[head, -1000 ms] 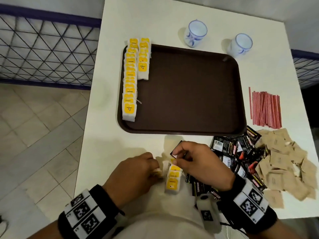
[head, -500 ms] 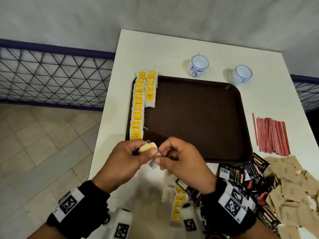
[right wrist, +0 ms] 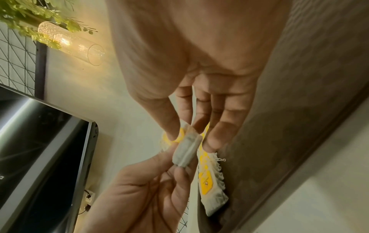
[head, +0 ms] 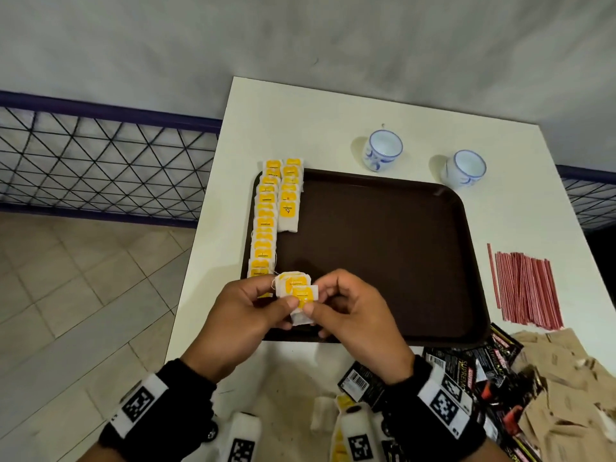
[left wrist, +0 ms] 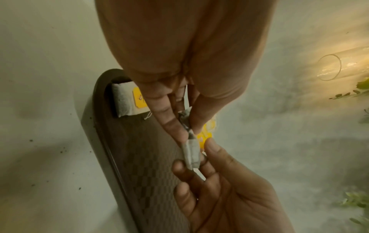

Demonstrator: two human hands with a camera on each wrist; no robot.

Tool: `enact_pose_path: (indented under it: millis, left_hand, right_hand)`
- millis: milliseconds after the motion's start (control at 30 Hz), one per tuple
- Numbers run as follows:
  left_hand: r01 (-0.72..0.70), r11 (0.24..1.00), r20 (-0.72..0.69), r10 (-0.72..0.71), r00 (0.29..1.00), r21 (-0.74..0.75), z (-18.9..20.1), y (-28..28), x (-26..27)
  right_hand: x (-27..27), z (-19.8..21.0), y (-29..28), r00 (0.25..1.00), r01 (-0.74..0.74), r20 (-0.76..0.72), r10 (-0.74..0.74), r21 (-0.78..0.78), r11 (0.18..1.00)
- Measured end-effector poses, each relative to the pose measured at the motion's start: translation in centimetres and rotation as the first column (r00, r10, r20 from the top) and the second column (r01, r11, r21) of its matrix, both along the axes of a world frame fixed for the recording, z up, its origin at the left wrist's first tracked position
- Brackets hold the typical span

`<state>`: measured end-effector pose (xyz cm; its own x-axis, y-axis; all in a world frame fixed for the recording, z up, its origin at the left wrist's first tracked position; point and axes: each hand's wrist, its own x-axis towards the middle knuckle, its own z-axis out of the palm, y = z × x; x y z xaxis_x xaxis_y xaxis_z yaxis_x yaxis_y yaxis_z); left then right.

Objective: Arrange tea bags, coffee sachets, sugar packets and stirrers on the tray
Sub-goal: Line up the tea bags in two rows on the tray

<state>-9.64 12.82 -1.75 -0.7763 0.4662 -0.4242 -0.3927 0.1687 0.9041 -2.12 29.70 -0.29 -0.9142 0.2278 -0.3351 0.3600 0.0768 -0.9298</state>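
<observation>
Tea bags (head: 295,291) pinched between both hands, left (head: 246,315) and right (head: 353,321), over brown tray's (head: 383,255) near-left corner; white desk (head: 300,121), grey wall, tiled floor, wire fence (head: 100,161) left.

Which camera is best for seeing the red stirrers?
The head view. The red stirrers lie there in a flat bundle on the white table, right of the brown tray. The left wrist and right wrist views show only the hands pinching tea bags up close; no stirrers appear in either.

Both hands' fingers (head: 293,303) pinched together
</observation>
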Motion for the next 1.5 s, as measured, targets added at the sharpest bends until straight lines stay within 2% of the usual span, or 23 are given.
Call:
enact_pose_path:
  millis: [200, 333, 500, 700, 767, 1067, 1500]
  left_hand:
    - [-0.058, 0.998, -0.007, 0.058, 0.998, 0.001, -0.3, 0.5, 0.0]
    - [-0.124, 0.992, -0.028, 0.123, 0.992, -0.012, -0.8, -0.4, -0.4]
    - [-0.187, 0.982, -0.021, 0.186, 0.982, -0.026, -1.3, -1.9, -0.8]
    - [-0.217, 0.976, -0.013, 0.216, 0.976, -0.032, -2.0, -3.0, -0.8]
    - [-0.219, 0.975, -0.02, 0.219, 0.976, -0.035, -2.2, -3.3, -0.9]
    - [-0.227, 0.973, -0.017, 0.226, 0.974, -0.037, -3.0, -4.3, -0.6]
    - [-0.198, 0.98, 0.0, 0.198, 0.98, -0.026, -3.4, -4.0, -0.6]
  right_hand:
    - [-0.6, -0.8, 0.6, 0.999, 0.035, -0.028, -0.032, 0.121, 0.992]
    - [-1.7, -0.1, 1.9, 0.997, 0.077, -0.034, -0.073, 0.129, 0.989]
    - [-4.7, 0.1, 3.7, 0.994, 0.089, 0.042, -0.096, 0.147, 0.985]
    - [-9.4, -1.4, 3.7, 0.992, 0.091, 0.089, -0.092, 0.021, 0.996]
    - [-10.6, -1.9, 3.5, 0.991, 0.07, 0.113, -0.071, 0.012, 0.997]
    - [-14.0, -3.5, 2.9, 0.972, -0.013, 0.233, -0.025, 0.163, 0.987]
    - [-15.3, -3.3, 2.5, 0.968, 0.007, 0.247, -0.031, 0.097, 0.995]
